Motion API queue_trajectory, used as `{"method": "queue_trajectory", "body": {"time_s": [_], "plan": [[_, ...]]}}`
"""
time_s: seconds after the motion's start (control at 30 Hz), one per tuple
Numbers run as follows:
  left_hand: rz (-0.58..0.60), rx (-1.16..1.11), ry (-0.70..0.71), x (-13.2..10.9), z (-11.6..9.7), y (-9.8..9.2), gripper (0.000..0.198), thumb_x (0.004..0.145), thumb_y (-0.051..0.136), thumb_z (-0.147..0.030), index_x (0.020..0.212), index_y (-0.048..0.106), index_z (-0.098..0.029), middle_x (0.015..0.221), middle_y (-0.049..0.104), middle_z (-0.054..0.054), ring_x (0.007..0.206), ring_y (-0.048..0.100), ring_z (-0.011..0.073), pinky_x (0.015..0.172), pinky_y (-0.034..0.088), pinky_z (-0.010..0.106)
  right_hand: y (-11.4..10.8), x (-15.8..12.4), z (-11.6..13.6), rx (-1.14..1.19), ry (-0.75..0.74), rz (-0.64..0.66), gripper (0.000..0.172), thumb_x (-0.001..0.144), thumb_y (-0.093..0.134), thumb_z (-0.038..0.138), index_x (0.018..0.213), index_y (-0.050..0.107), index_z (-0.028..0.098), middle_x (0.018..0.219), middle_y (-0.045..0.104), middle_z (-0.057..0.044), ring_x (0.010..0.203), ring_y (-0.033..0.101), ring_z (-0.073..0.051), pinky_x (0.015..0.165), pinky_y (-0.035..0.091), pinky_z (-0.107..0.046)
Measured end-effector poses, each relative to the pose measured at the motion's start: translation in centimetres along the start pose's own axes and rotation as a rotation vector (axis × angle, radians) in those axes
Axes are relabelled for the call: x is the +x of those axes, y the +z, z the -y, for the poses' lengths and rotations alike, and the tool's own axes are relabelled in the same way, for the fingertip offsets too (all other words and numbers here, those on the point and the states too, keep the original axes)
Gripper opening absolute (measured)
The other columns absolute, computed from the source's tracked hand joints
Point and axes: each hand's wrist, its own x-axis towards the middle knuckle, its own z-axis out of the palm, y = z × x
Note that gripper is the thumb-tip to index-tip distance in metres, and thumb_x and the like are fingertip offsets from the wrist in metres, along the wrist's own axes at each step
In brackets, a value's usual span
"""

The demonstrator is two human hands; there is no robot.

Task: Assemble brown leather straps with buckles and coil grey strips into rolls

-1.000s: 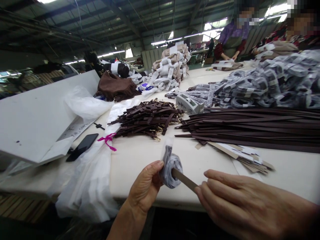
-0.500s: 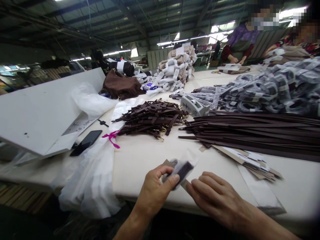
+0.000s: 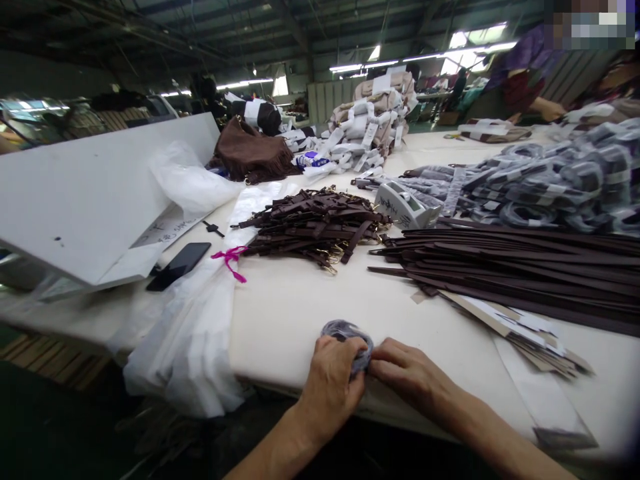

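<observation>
A coiled strap in clear plastic wrap [image 3: 345,329] is at the front edge of the pale table [image 3: 280,313]. My left hand [image 3: 333,377] is closed around the coil from above, its thumb and fingers pressing on it. At the coil's right side, my right hand [image 3: 405,370] has its fingertips pinched together, touching the edge of the wrap. What those fingertips hold is too small to make out. Beyond my hands lie a heap of short dark brown straps with gold clasps [image 3: 310,227] and a stack of long dark brown straps [image 3: 510,267].
A tape dispenser [image 3: 404,205] stands behind the straps. Card strips [image 3: 520,333] lie right, plastic-wrapped coils [image 3: 540,180] behind. Left are plastic bags [image 3: 195,347], a phone [image 3: 179,265] and a white board [image 3: 100,193]. A brown fringed bag [image 3: 255,150] sits farther back; a co-worker's arm [image 3: 530,93] shows at right.
The wrapped strap has turned in my left hand, so its round coil now shows. My right fingertips have come up against it. The view has shifted slightly; the co-worker's arm has moved.
</observation>
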Motion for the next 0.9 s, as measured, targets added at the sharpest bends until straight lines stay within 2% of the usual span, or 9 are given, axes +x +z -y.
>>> {"method": "queue_trajectory", "body": {"time_s": [0.13,0.27,0.33,0.4,0.47,0.57,0.7,0.8,0.9], "plan": [[-0.029,-0.066,-0.063,-0.5,0.2,-0.1,0.049,0.068,0.049,-0.004,0.114,0.042,-0.02,0.105,0.061,0.006,0.099,0.055,0.0202,0.091,0.037,0.037,-0.3,0.6,-0.5,0.034,0.072,0.083,0.022,0.093,0.038,0.016,0.088,0.06,0.017,0.08,0.058,-0.004,0.071,0.052,-0.014,0.061,0.041,-0.024],[-0.032,-0.096,-0.041,-1.0,0.7,0.2,0.064,0.065,0.052,-0.003,0.124,0.034,-0.022,0.106,0.062,0.006,0.101,0.056,0.0206,0.097,0.032,0.039,0.0,1.2,-1.2,0.117,0.124,0.13,0.023,0.092,0.041,0.021,0.08,0.059,0.015,0.073,0.055,-0.003,0.066,0.049,-0.013,0.057,0.037,-0.023],[-0.036,-0.114,-0.03,-1.1,0.9,0.4,0.068,0.067,0.057,-0.007,0.127,0.031,-0.023,0.105,0.063,0.005,0.099,0.058,0.0202,0.099,0.031,0.039,0.1,1.5,-1.5,0.169,0.159,0.114,0.021,0.091,0.045,0.026,0.079,0.058,0.014,0.071,0.053,-0.003,0.064,0.048,-0.013,0.056,0.037,-0.022],[-0.035,-0.133,-0.042,-1.1,1.2,0.5,0.065,0.073,0.059,-0.012,0.13,0.03,-0.024,0.103,0.064,0.004,0.097,0.059,0.0191,0.098,0.031,0.037,0.0,1.8,-1.6,0.231,0.227,0.102,0.017,0.087,0.052,0.029,0.089,0.058,0.014,0.07,0.053,-0.001,0.063,0.048,-0.012,0.056,0.037,-0.022],[-0.023,-0.152,-0.054,-1.0,1.3,0.5,0.061,0.078,0.057,-0.014,0.131,0.029,-0.025,0.103,0.065,0.004,0.097,0.06,0.0185,0.098,0.032,0.036,-0.2,2.1,-1.7,0.32,0.306,0.135,0.019,0.085,0.057,0.029,0.097,0.058,0.015,0.074,0.053,-0.001,0.064,0.05,-0.012,0.057,0.038,-0.021],[-0.004,-0.172,-0.06,-0.9,1.5,0.5,0.061,0.08,0.056,-0.014,0.133,0.028,-0.025,0.102,0.066,0.003,0.1,0.059,0.0188,0.098,0.031,0.036,-0.5,2.4,-1.8,0.442,0.388,0.208,0.014,0.084,0.058,0.03,0.089,0.063,0.018,0.077,0.054,-0.001,0.067,0.053,-0.012,0.059,0.039,-0.021],[-0.047,-0.139,-0.061,-1.2,1.5,0.8,0.059,0.08,0.056,-0.015,0.132,0.029,-0.024,0.099,0.067,0.002,0.101,0.058,0.0183,0.1,0.029,0.036,-0.6,2.5,-1.8,0.498,0.433,0.216,0.016,0.084,0.058,0.031,0.079,0.065,0.018,0.074,0.054,-0.001,0.068,0.054,-0.012,0.06,0.04,-0.021],[-0.137,-0.007,-0.071,-1.7,1.2,0.9,0.05,0.08,0.058,-0.019,0.126,0.039,-0.023,0.103,0.066,0.004,0.11,0.052,0.0216,0.104,0.021,0.041,-0.5,2.4,-1.6,0.506,0.445,0.172,0.017,0.084,0.056,0.028,0.074,0.062,0.016,0.073,0.054,0.0,0.066,0.053,-0.012,0.059,0.039,-0.021],[-0.193,0.128,-0.149,-1.9,0.7,0.7,0.029,0.077,0.061,-0.023,0.105,0.058,-0.023,0.107,0.064,0.004,0.116,0.044,0.0278,0.102,0.019,0.047,-0.3,2.5,-1.4,0.485,0.445,0.135,0.018,0.084,0.057,0.027,0.07,0.06,0.016,0.069,0.052,0.0,0.062,0.052,-0.011,0.056,0.038,-0.02]]}}
